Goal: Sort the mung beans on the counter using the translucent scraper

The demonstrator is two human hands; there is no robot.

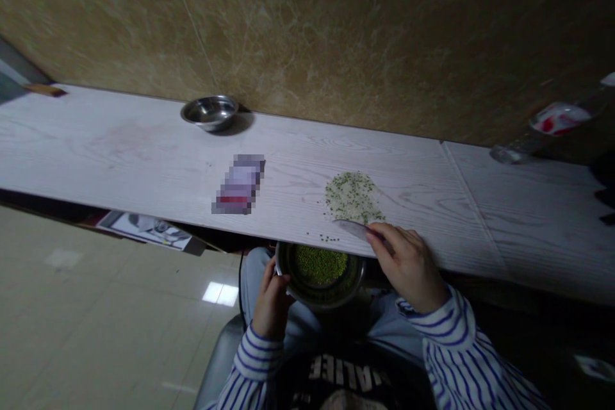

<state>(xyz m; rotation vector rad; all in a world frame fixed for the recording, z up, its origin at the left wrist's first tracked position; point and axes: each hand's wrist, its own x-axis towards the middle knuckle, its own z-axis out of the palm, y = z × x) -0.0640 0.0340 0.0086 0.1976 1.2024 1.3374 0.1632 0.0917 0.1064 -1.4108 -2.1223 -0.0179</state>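
Note:
My left hand [273, 304] grips the left rim of a metal bowl [358, 282], thumb over the edge. Inside it lie many small green beans [319, 264], like mung beans; the bowl sits over my lap, just below the table's front edge. My right hand [408, 262] is closed around a knife [354, 229], its grey blade pointing left and its handle hidden in my fingers. The blade lies at the near edge of a spread pile of white grains mixed with green beans [354, 197], which looks like rice. A few loose beans [329, 239] are by the blade, close to the table edge.
Farther back on the white wooden table [158, 160] stands a shallow metal bowl [211, 112]. A blurred-out phone-shaped object [239, 184] lies left of the pile. At the right, a clear plastic bottle [552, 125] is near the marbled wall. An open drawer [151, 230] juts out below the tabletop.

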